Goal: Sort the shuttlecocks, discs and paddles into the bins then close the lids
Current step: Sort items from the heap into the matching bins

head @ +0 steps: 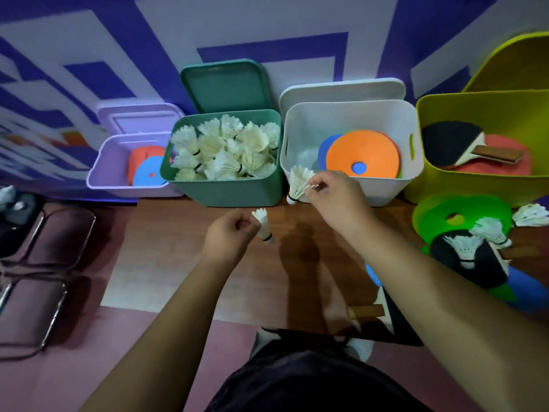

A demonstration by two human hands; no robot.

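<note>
Fingers of left hand and right hand pinch shuttlecocks.

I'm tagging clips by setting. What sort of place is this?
Likely a sports or play room: a purple-and-white painted wall, a green bin full of shuttlecocks, a yellow bin holding a paddle.

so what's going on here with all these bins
A person is sorting sports gear into four open bins. The left hand pinches a shuttlecock and the right hand pinches a second shuttlecock, held just in front of the white bin of discs. The green bin is already piled with shuttlecocks, and the yellow-green bin holds paddles. Loose shuttlecocks, a green disc and a black paddle lie unsorted on the right. The green lid stands propped behind its bin.
</note>
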